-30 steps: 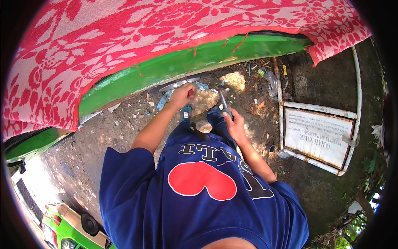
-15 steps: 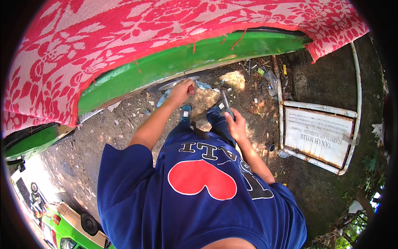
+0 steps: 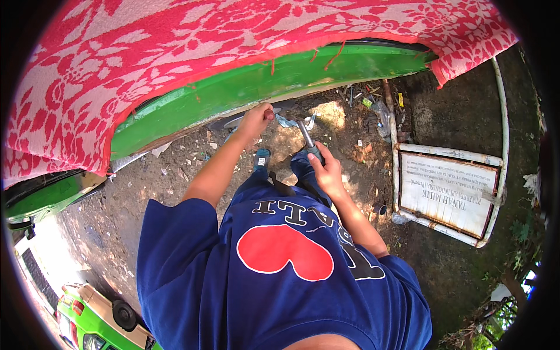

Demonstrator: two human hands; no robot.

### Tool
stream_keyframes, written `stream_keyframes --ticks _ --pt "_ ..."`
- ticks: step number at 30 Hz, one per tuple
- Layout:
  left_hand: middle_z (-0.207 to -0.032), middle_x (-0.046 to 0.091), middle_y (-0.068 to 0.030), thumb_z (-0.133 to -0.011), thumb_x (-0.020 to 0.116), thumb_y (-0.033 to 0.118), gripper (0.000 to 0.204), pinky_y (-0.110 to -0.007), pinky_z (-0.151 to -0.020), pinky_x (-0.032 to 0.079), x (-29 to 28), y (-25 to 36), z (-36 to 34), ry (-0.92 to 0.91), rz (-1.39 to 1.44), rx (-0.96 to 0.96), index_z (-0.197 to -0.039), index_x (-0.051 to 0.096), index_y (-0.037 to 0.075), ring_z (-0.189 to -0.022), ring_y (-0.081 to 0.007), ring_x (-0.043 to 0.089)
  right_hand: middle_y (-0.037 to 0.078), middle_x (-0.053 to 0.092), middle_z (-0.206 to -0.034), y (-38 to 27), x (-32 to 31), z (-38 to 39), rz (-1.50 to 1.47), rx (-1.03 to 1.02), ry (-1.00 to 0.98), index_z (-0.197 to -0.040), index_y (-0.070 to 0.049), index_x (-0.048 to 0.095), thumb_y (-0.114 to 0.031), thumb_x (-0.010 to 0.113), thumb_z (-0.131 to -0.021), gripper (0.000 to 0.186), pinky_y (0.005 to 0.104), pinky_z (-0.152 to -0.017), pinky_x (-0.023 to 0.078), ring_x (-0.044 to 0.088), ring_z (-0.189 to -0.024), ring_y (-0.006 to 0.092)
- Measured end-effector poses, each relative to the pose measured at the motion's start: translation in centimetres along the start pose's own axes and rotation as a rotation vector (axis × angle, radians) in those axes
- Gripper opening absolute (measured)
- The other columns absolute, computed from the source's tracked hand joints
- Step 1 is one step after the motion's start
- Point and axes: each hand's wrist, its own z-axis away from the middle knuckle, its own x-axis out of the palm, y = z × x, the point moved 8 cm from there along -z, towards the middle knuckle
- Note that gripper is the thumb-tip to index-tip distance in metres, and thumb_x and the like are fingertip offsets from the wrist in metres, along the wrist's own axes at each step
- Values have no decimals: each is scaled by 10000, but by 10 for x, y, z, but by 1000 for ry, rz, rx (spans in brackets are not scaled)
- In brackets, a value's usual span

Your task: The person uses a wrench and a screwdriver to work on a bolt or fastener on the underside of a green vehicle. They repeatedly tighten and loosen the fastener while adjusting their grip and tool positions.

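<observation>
My left hand (image 3: 255, 121) is closed around a tool beside the lower edge of the green car body (image 3: 251, 84). Only the rounded end of its dark red handle (image 3: 269, 114) sticks out of the fist; the rest is hidden. In my right hand (image 3: 328, 170) is a hammer (image 3: 307, 136), gripped by its dark grey-green handle. Its metal shaft slants up and left toward the red handle, with a gap between them. A grey disc-like part (image 3: 234, 122) shows under the car's edge, partly behind my left hand.
A red and pink floral cloth (image 3: 192, 41) drapes over the car. To the right, a white sign in a rusty pipe frame (image 3: 449, 153) lies on the ground. Litter and a clear plastic bag (image 3: 382, 116) lie near it. Another green vehicle (image 3: 96, 318) stands at lower left.
My left hand and the red handle have risen slightly toward the car. My right hand has swung the hammer up and left, nearer to that handle. Both grips stay closed.
</observation>
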Motion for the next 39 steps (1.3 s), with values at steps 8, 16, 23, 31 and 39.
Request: stream_keyframes --ticks 8,16,23,31,39 --pt "-927 670 -189 -871 592 36 157 -448 -764 502 5 -41 -3 1 -81 -185 -1025 570 56 -919 -396 652 270 667 -1089 -2 38 -15 176 -51 -153 -1376 -71 568 -165 616 -965 425 408 -868 514 649 -1013 436" --pt "-985 678 -97 -773 643 39 197 -449 -879 446 17 22 21 -183 -316 72 -956 600 98 -1078 -314 598 216 675 -1231 37 -16 -5 -46 96 15 -1372 -28 566 -175 612 -982 419 320 -960 481 643 -1156 201" --pt "-1120 655 -84 -716 699 -26 298 -432 -950 476 22 29 11 -86 -139 198 -964 574 80 -1210 -321 568 161 696 -1215 41 -26 1 -83 165 40 -1385 -32 560 -175 623 -977 437 308 -939 483 652 -1036 152" --pt "-1165 646 -92 -688 687 -95 361 -422 -987 499 36 31 9 -79 -60 259 -993 575 64 -1285 -321 541 149 690 -1228 56 -31 16 -91 176 41 -1394 -28 550 -192 627 -976 456 299 -957 470 637 -1065 143" --pt "-1133 651 -102 -701 680 -70 330 -426 -960 490 58 45 -15 -136 -197 458 -991 601 67 -1191 -311 589 165 653 -1304 58 -40 20 -138 231 57 -1386 -10 552 -183 625 -976 451 298 -1007 440 594 -1190 157"
